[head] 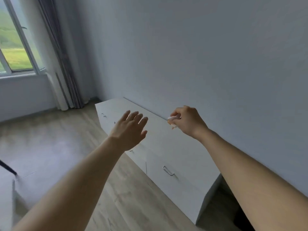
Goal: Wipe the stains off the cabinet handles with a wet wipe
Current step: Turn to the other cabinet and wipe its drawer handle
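Wet wipe (172, 117) mostly hidden in right hand (188, 121), mid handle (131, 151) prob. half behind left hand (129, 130)

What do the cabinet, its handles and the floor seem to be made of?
Cabinet: likely painted or laminated board, as it is flat, matte white and sharp-edged.
Handle: probably metal, as it is a thin grey bar with a slight shine.
Floor: wood or wood-look laminate, shown by pale planks with grain and seams.

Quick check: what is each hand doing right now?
Left hand: open, fingers straight, holding nothing.
Right hand: fingers curled round a white wet wipe.
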